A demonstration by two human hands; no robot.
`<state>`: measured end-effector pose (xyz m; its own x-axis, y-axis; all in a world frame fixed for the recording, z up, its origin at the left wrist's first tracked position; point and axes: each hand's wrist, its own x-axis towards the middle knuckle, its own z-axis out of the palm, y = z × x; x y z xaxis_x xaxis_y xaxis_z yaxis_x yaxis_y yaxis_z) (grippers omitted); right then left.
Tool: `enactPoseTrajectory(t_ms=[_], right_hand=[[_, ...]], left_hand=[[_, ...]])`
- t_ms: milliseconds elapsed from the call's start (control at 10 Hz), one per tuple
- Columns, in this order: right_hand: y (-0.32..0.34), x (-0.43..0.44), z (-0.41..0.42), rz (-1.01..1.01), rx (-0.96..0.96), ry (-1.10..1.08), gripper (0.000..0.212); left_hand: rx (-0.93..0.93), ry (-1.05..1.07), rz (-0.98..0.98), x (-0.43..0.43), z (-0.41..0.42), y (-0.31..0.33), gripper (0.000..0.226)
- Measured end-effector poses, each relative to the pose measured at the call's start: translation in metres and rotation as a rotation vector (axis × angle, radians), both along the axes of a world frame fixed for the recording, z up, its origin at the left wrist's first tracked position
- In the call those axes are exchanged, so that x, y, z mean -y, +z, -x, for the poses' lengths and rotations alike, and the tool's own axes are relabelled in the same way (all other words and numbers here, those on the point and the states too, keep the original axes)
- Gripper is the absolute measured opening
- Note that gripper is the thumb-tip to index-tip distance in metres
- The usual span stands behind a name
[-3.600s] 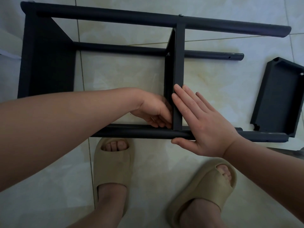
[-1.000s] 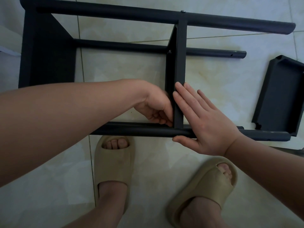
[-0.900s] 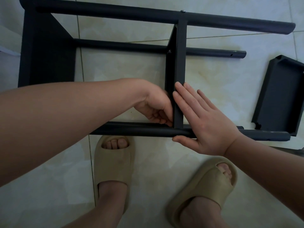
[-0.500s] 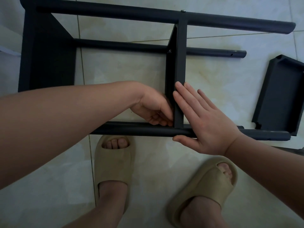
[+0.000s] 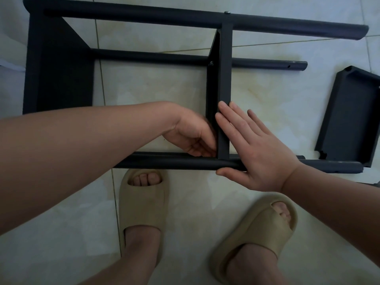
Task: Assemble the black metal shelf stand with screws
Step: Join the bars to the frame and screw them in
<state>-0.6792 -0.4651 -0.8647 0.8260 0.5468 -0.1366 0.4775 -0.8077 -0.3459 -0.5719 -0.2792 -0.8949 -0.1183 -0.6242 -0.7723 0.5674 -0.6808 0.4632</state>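
The stand (image 5: pixel 185 19) lies on the floor (image 5: pixel 61 233), long axis left-right, free tube ends pointing right. The left hand (image 5: pixel 193 136) curls its fingers at the shelf (image 5: pixel 225 79) corner, grip hidden. The right hand (image 5: pixel 257 153) presses the shelf, fingers straight.

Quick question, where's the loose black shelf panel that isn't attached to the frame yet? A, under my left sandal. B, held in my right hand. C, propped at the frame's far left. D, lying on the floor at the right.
D: the loose shelf panel lies open side up on the tiled floor at the right.
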Motion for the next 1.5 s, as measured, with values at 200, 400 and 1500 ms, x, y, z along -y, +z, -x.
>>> enactPoseTrajectory(t_ms=[200, 400, 1500], right_hand=[[0.002, 0.000, 0.000, -0.001, -0.012, -0.006, 0.097], [0.001, 0.000, 0.000, 0.013, -0.005, -0.001, 0.097], [0.000, -0.001, 0.000, 0.012, -0.001, 0.007, 0.096]], left_hand=[[-0.012, -0.039, -0.013, 0.002, -0.001, 0.001, 0.017], [0.038, -0.102, -0.048, 0.006, -0.001, 0.001, 0.014], [0.040, 0.177, 0.114, -0.002, 0.012, -0.003, 0.027]])
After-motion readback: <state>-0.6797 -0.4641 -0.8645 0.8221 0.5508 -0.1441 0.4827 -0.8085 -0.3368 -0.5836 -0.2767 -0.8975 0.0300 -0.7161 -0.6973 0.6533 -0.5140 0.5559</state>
